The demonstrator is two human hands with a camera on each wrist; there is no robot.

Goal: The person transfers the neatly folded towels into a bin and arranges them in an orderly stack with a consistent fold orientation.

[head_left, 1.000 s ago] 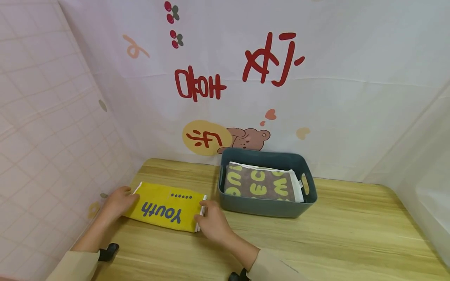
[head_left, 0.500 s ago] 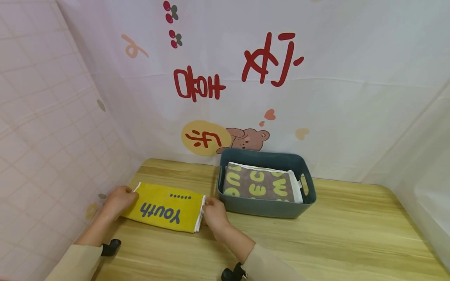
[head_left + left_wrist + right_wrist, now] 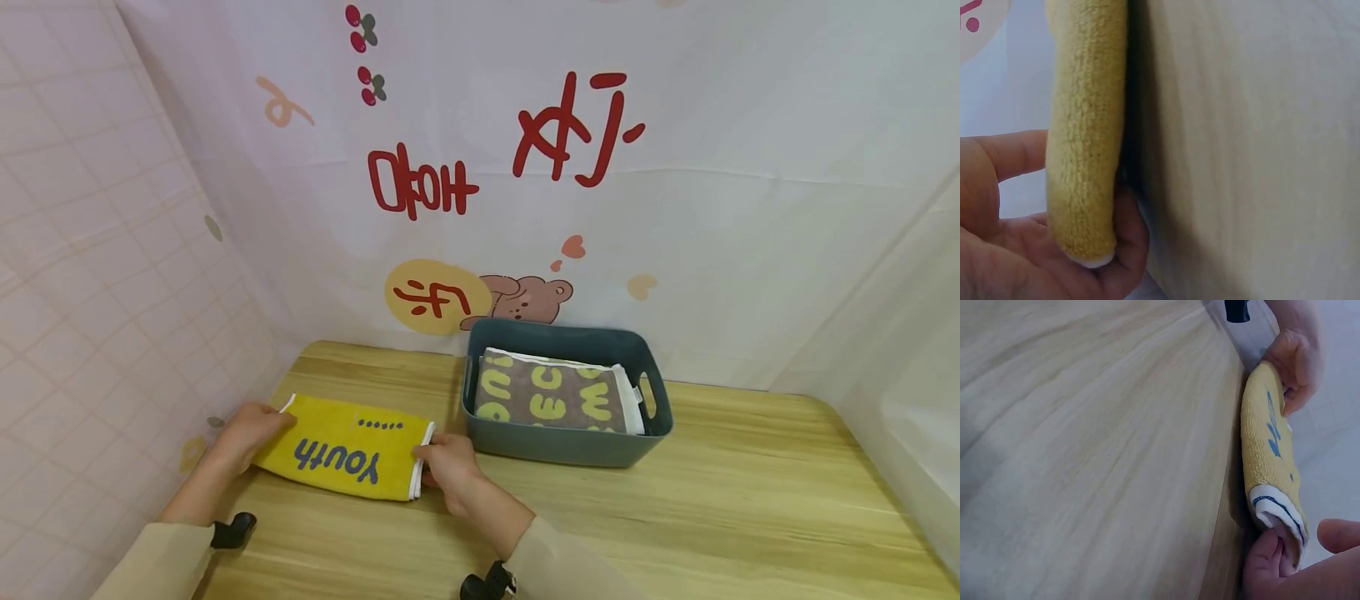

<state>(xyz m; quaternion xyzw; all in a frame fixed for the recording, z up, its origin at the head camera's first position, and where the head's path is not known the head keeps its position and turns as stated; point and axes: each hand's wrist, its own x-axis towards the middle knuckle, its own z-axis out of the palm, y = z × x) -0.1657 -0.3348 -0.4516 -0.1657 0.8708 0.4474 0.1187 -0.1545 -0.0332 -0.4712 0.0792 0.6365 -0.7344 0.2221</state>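
A folded yellow towel (image 3: 330,450) with "Youth" in blue letters and white edges is low over the wooden table at the left. My left hand (image 3: 255,432) grips its left end; in the left wrist view, fingers (image 3: 1130,234) curl beneath the towel (image 3: 1085,137) and the thumb lies on the other side. At the right end, my right hand (image 3: 453,468) holds the white edge. Fingertips (image 3: 1266,556) tuck under the layered end of the towel (image 3: 1266,444) in the right wrist view, with the thumb above. A dark gap shows between towel and table near the left hand.
A blue-green basket (image 3: 570,446) stands right of the towel, against the back wall. Inside it lies a folded brown towel (image 3: 555,396) with yellow-green letters. A patterned cloth wall (image 3: 112,292) rises close beside my left hand. The wooden table (image 3: 750,500) extends to the right.
My right hand has shifted from the towel's right edge outward, then back, its fingers now under that end. The left hand keeps its grip. The towel sits slightly farther left and lower in view.
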